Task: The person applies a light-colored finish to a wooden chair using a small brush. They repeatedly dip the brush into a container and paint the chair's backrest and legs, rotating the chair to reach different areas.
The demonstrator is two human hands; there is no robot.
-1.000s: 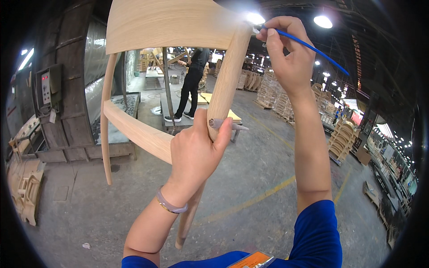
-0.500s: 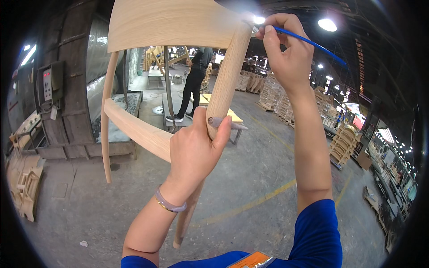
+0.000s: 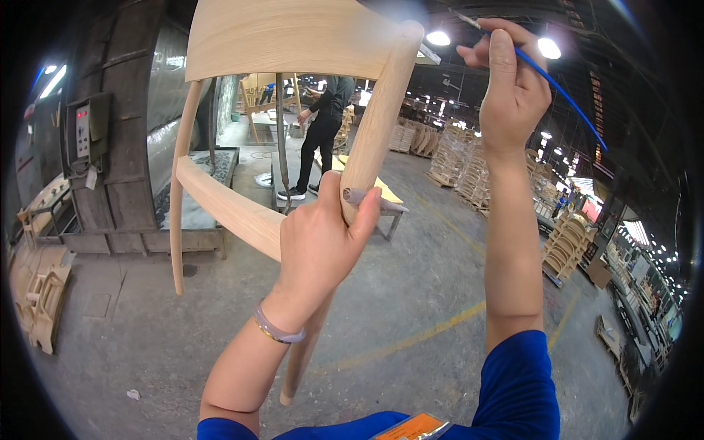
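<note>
One blue stick [image 3: 562, 90] has moved from the chair [image 3: 381, 110].

Head-worn fisheye, toward both hands [image 3: 319, 238] [image 3: 513, 103]

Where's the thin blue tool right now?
In the head view, the thin blue tool is at the upper right, held in the person's right hand, to the right of the wooden chair frame and apart from it.

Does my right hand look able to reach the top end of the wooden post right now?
Probably yes. The right hand, holding a thin blue tool, is up beside the top end of the wooden post, with nothing visible between them; the left hand grips lower down.
</note>
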